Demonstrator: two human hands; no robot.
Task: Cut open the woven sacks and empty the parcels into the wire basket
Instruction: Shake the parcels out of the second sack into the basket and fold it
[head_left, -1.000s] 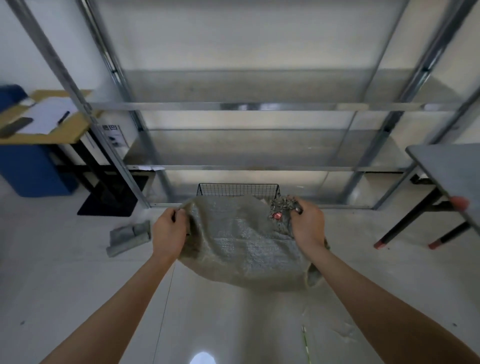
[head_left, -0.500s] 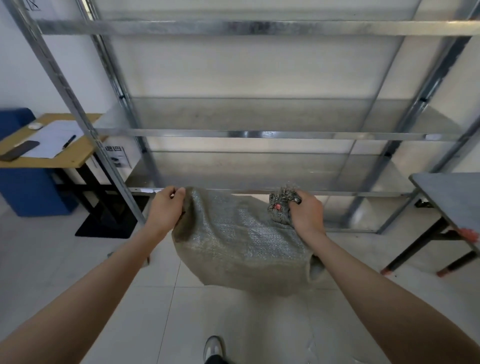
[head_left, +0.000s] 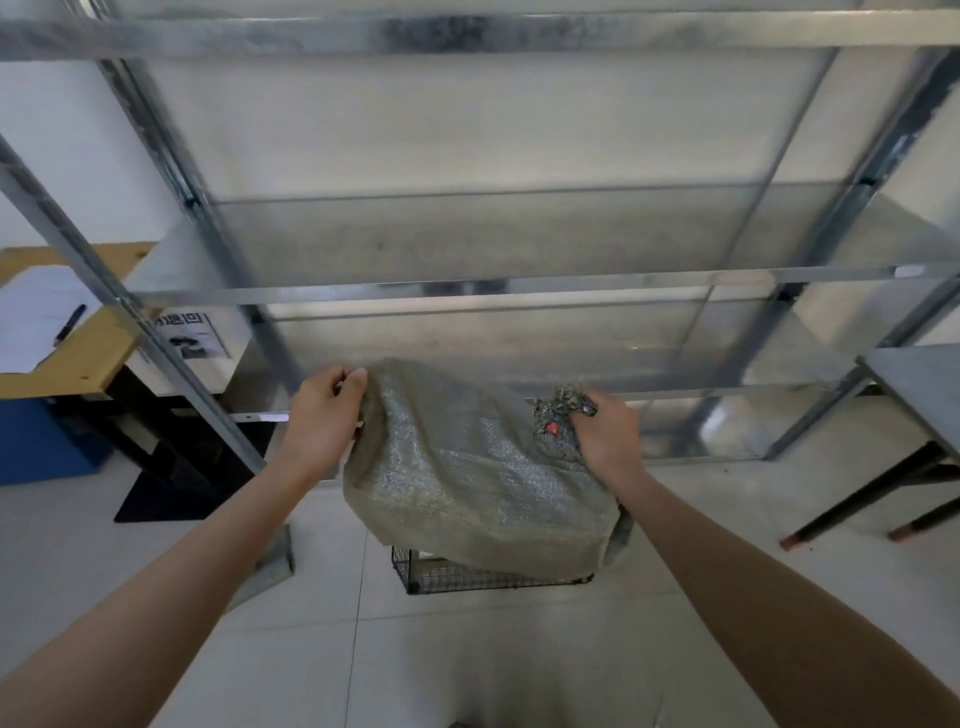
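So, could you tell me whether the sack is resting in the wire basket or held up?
Held up: the left hand and right hand grip the sack, which hangs over the wire basket.

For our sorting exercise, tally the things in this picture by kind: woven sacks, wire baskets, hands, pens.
Grey-green woven plastic sack: 1
Black wire mesh basket: 1
Bare hands, left and right: 2
Dark pen on white paper: 1
Total: 5

Below my grip, the woven sack (head_left: 467, 483) hides most of the wire basket (head_left: 467, 574); I can't see any contents.
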